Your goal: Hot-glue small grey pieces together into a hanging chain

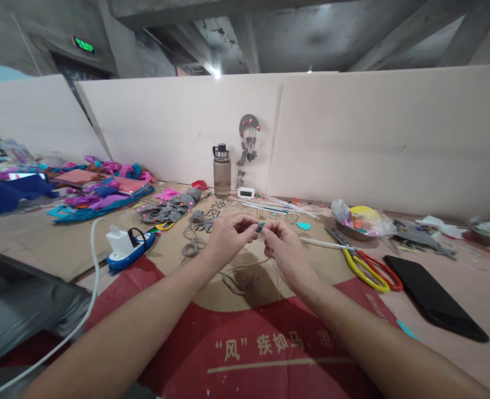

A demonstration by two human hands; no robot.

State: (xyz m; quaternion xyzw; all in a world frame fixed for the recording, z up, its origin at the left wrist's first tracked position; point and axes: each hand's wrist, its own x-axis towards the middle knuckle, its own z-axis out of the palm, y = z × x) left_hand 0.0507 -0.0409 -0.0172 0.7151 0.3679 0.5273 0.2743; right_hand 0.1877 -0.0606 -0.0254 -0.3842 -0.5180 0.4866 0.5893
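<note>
Small dark piece (260, 227) sits directly between the fingertips of the two hands, out ahead of the wearer and above the paper-covered table (212, 296). Left hand (228, 237): thumb and forefinger close together, pinching the piece's left side. Right hand (284, 244): thumb and forefinger likewise pressed in, from the right. Neither hand is clearly nearer; the tips nearly meet, with only the piece in the gap. Long axis: piece mostly covered, so cannot tell firmly; the visible part seems to run crosswise, from one set of tips to the other. Key relation, in my judgement: the piece has no support but the two facing pinches. Coiled grey cord (190, 251) lies left of the left fingers; more thin strands lie on the paper below both hands. Scissors (381, 287) with yellow and red handles rest well to the right of the right fingers.
</note>
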